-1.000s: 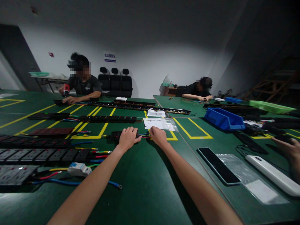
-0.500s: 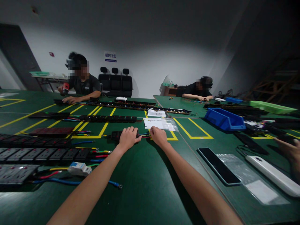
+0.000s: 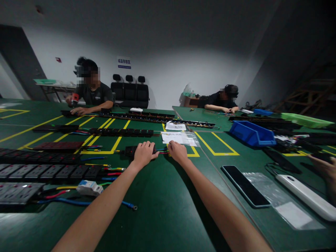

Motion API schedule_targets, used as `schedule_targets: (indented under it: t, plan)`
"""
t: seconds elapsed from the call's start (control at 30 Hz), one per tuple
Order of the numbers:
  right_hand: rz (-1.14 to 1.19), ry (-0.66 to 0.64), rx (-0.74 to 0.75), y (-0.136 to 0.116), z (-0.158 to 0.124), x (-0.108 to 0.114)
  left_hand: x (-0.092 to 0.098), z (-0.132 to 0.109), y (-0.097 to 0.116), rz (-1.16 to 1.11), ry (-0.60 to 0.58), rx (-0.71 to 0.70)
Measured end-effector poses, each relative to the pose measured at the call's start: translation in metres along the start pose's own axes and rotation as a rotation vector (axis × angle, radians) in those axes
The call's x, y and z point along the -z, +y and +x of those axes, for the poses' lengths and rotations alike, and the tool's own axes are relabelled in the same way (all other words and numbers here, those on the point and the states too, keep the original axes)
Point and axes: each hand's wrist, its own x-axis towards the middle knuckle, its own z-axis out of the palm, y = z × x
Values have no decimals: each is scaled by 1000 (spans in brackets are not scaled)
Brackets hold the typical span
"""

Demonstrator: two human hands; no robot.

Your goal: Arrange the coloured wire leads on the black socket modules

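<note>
Both my arms reach far out over the green table (image 3: 162, 203). My left hand (image 3: 144, 154) lies curled over the right end of a small black socket module (image 3: 130, 151). My right hand (image 3: 177, 152) is closed just right of it, its fingers at the module's coloured wires (image 3: 162, 151). What those fingers pinch is too small to make out. A clear bag with white paper (image 3: 179, 138) lies just beyond my right hand.
Rows of black power strips (image 3: 39, 171) with coloured leads and a small white breaker (image 3: 89, 188) fill the left side. A phone (image 3: 244, 185), a white power strip (image 3: 307, 196) and a blue bin (image 3: 252, 133) lie right. Two persons work at the far side; another's hand (image 3: 327, 169) enters at right.
</note>
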Motion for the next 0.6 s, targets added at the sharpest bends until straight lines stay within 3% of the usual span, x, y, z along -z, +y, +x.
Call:
schedule_targets:
  t: [0.4,0.6]
  plan:
    - [-18,8,-19,-2,2,-1,6,0,2,-2,41,-34]
    - [139,84,-49,5,4,-10,10,-1,4,23,56,-55]
